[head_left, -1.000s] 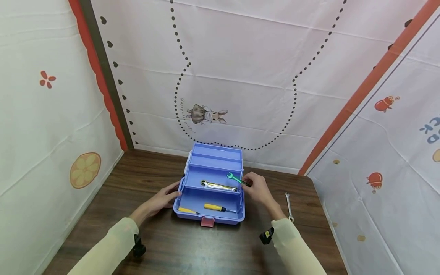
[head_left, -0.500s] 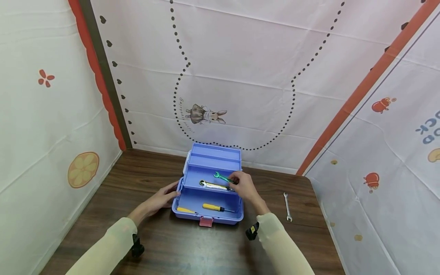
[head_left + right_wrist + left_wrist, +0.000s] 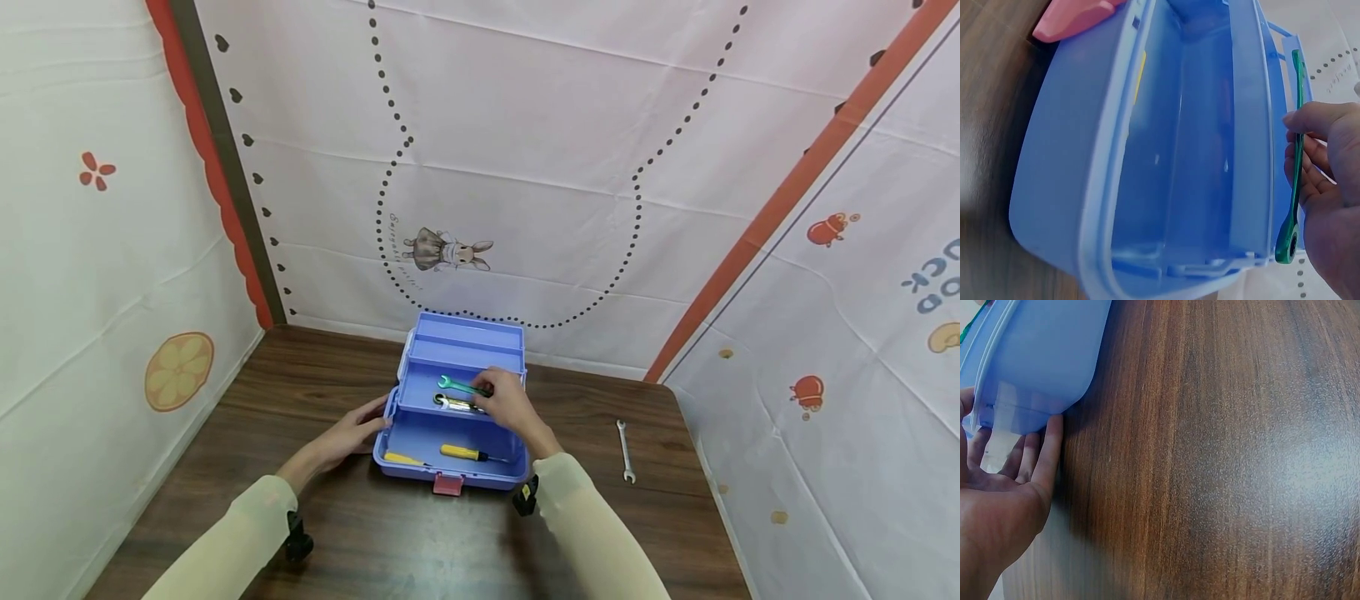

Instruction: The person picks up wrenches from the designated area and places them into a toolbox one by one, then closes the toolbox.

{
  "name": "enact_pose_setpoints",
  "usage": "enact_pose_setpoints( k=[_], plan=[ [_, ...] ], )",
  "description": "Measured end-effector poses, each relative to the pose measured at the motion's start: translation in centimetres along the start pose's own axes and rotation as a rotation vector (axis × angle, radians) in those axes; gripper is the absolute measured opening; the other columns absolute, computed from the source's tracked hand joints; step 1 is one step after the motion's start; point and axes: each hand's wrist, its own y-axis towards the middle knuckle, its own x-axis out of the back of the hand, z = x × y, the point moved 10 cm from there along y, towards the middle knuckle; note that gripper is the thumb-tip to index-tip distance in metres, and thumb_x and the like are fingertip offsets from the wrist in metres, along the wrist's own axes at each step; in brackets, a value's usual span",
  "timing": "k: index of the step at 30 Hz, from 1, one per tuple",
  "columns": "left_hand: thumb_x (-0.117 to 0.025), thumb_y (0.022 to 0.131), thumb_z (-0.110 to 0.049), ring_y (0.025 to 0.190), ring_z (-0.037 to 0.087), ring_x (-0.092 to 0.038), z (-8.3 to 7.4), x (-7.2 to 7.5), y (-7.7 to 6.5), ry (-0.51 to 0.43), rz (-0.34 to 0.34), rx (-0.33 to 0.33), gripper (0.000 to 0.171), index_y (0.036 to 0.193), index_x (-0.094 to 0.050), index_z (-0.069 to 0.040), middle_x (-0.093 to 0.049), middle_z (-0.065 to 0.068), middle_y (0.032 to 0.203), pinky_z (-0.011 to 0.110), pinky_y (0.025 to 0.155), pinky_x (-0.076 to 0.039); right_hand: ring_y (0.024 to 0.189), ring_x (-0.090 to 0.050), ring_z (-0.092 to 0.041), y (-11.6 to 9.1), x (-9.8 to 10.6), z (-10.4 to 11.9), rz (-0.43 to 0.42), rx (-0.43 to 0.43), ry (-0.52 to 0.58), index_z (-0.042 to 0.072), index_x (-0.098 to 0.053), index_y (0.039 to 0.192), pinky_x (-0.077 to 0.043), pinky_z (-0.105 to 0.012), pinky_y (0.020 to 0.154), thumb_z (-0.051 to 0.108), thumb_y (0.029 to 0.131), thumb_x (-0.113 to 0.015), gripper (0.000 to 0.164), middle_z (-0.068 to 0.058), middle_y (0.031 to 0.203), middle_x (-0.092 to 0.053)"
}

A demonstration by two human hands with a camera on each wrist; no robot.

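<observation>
A blue plastic toolbox (image 3: 480, 481) stands open on the table. My left hand (image 3: 348, 437) holds its left side, with the thumb at the rim and the fingers on the outer wall. My right hand (image 3: 510, 402) pinches a green wrench (image 3: 1298, 156) by its middle, over the upper tray (image 3: 416, 382). Shiny metal wrenches (image 3: 450, 403) lie in that tray, partly covered by my right fingers. Below, in the bottom compartment, are a yellow-handled screwdriver (image 3: 465, 452) and another yellow-handled tool (image 3: 403, 459).
A silver double-ended wrench (image 3: 626, 454) lies on the brown wooden table (image 3: 420, 550) to the toolbox's right. The pink latch (image 3: 447, 485) hangs at the box's front. White patterned cloth (image 3: 525, 167) rises behind and on both sides.
My right hand has moved left with the green wrench, from the toolbox's right edge to above the upper tray. The left hand stays at the box's side.
</observation>
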Motion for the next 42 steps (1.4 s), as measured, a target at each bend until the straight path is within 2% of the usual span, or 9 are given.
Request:
enact_pose_setpoints(
  k=[10, 14, 25, 42],
  plan=[
    [-0.061, 0.109, -0.038, 0.149, 0.047, -0.038, -0.2, -0.1, 0.0, 0.001, 0.003, -0.002, 0.075, 0.171, -0.022, -0.02, -0.022, 0.021, 0.173, 0.064, 0.106, -0.051, 0.095, -0.065, -0.016, 0.6, -1.6, 0.4, 0.057, -0.028, -0.04, 0.008, -0.079, 0.11, -0.059, -0.032, 0.081, 0.009, 0.098, -0.077, 0.013, -0.003, 0.107, -0.071],
    [-0.061, 0.109, -0.038, 0.149, 0.048, -0.038, -0.2, -0.1, 0.0, 0.003, 0.005, -0.004, 0.074, 0.171, -0.022, -0.02, -0.021, 0.021, 0.173, 0.064, 0.106, -0.051, 0.093, -0.065, -0.015, 0.6, -2.0, 0.3, 0.063, -0.024, -0.052, 0.008, -0.079, 0.109, -0.058, -0.031, 0.08, 0.009, 0.098, -0.077, 0.011, -0.001, 0.104, -0.07],
    [-0.058, 0.111, -0.032, 0.15, 0.046, -0.038, -0.2, -0.1, -0.1, -0.01, 0.004, 0.004, 0.07, 0.171, -0.023, -0.021, -0.021, 0.02, 0.173, 0.061, 0.107, -0.051, 0.091, -0.064, -0.015, -0.1, -2.2, -0.9, 0.036, -0.087, 0.047, 0.01, -0.079, 0.108, -0.058, -0.031, 0.079, 0.007, 0.098, -0.077, 0.01, -0.001, 0.101, -0.069],
    [-0.059, 0.111, -0.03, 0.146, 0.043, -0.043, 0.3, 0.0, 0.2, -0.024, -0.006, -0.007, 0.069, 0.17, -0.025, -0.023, -0.024, 0.02, 0.172, 0.058, 0.104, -0.054, 0.096, -0.066, -0.015, -0.5, -2.7, -1.9, 0.01, -0.148, 0.1, 0.012, -0.078, 0.11, -0.059, -0.033, 0.081, 0.01, 0.099, -0.076, 0.011, 0.001, 0.104, -0.069]
  ],
)
